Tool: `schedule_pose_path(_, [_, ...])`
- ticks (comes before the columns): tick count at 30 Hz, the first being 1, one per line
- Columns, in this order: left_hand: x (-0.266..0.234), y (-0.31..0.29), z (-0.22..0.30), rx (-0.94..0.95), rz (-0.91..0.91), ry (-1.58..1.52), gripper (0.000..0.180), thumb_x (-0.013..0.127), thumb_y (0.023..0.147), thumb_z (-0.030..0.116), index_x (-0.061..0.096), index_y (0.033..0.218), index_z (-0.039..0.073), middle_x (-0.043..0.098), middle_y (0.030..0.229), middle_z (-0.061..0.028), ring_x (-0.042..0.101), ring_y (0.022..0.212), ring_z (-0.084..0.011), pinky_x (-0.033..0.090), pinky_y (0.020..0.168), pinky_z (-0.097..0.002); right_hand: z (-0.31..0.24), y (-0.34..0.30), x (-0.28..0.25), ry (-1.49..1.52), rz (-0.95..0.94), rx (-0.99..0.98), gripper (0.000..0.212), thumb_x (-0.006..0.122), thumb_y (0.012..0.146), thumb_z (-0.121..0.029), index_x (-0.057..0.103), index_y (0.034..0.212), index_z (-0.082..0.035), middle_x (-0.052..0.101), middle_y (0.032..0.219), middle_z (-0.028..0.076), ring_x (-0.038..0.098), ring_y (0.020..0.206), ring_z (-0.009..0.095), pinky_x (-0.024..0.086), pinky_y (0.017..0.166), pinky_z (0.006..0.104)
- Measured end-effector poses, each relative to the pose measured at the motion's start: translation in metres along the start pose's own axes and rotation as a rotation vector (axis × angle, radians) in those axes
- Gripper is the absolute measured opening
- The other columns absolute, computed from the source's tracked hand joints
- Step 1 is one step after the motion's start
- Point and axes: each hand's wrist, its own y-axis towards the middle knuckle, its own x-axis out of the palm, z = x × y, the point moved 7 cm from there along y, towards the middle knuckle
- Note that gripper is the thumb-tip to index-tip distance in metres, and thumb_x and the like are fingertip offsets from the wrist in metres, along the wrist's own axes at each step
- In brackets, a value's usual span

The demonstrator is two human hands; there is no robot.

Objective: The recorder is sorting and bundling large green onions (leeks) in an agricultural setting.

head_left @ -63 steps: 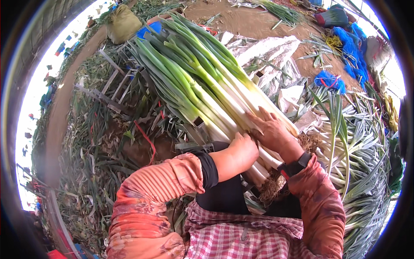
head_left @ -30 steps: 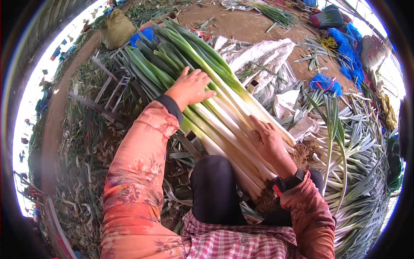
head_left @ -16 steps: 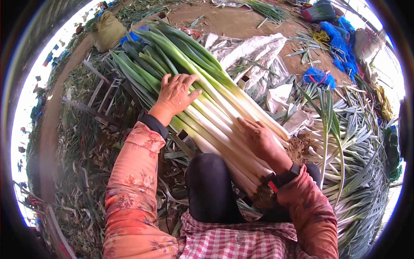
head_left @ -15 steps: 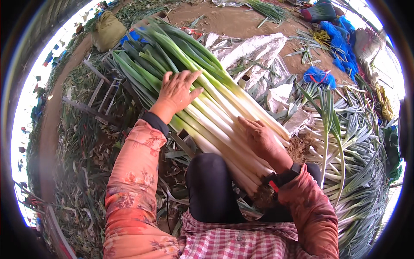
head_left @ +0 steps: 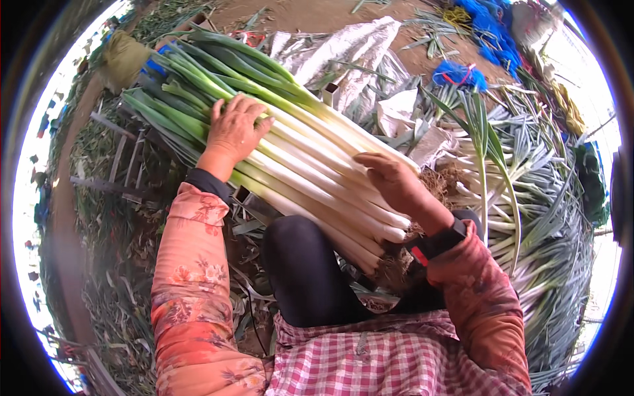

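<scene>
A thick bunch of leeks point(head_left: 304, 168) lies slantwise in front of me, green leaves at the far left and white stalks running to brown, hairy roots point(head_left: 395, 265) at the near right. My left hand point(head_left: 236, 130) rests on top where green turns to white, its fingers spread. Over the white stalks close to the root ends is my right hand point(head_left: 401, 187), fingers stretched out and holding nothing. Whether it touches the stalks I cannot tell. Parts of a metal frame point(head_left: 243, 194) show beneath and beside the bunch.
A large heap of leeks point(head_left: 548, 244) spreads on my right. Beyond the bunch lie crumpled white sheeting point(head_left: 350, 49) and blue netting point(head_left: 459, 76). An olive sack point(head_left: 124, 61) stands at the far left, and leaf scraps point(head_left: 125, 277) litter the ground. My knee point(head_left: 305, 267) is beside the bunch.
The whole view has shifted, so the bunch appears farther left and higher. My right hand has moved along the stalks toward the root ends. My left hand stays on the bunch.
</scene>
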Motion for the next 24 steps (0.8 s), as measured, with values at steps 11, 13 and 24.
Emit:
schedule_pose_path(11, [0.007, 0.004, 0.001, -0.002, -0.022, 0.007, 0.037, 0.047, 0.091, 0.046, 0.061, 0.109, 0.017, 0.057, 0.115, -0.0034, 0.045, 0.121, -0.0246, 0.025, 0.103, -0.0487, -0.044, -0.108, -0.017, -0.654, -0.026, 0.075, 0.048, 0.07, 0.071, -0.022, 0.055, 0.114, -0.005, 0.054, 0.107, 0.013, 0.049, 0.104, 0.034, 0.039, 0.091, 0.0438])
schedule_pose_path(13, [0.007, 0.004, 0.001, -0.01, -0.032, 0.0, 0.036, 0.047, 0.091, 0.046, 0.061, 0.109, 0.017, 0.057, 0.116, -0.0032, 0.044, 0.121, -0.0242, 0.024, 0.103, -0.0488, -0.043, -0.103, -0.014, -0.648, -0.041, 0.092, 0.047, 0.071, 0.069, -0.023, 0.055, 0.109, -0.004, 0.055, 0.103, 0.013, 0.051, 0.101, 0.033, 0.04, 0.09, 0.0431])
schedule_pose_path(24, [0.013, 0.003, -0.002, -0.027, -0.049, 0.014, 0.035, 0.048, 0.091, 0.044, 0.059, 0.112, 0.019, 0.055, 0.12, -0.0019, 0.041, 0.125, -0.0237, 0.022, 0.106, -0.0497, -0.038, -0.101, -0.01, -0.517, -0.057, 0.13, 0.047, 0.075, 0.062, -0.024, 0.058, 0.101, -0.005, 0.056, 0.096, 0.013, 0.054, 0.098, 0.033, 0.041, 0.089, 0.0432])
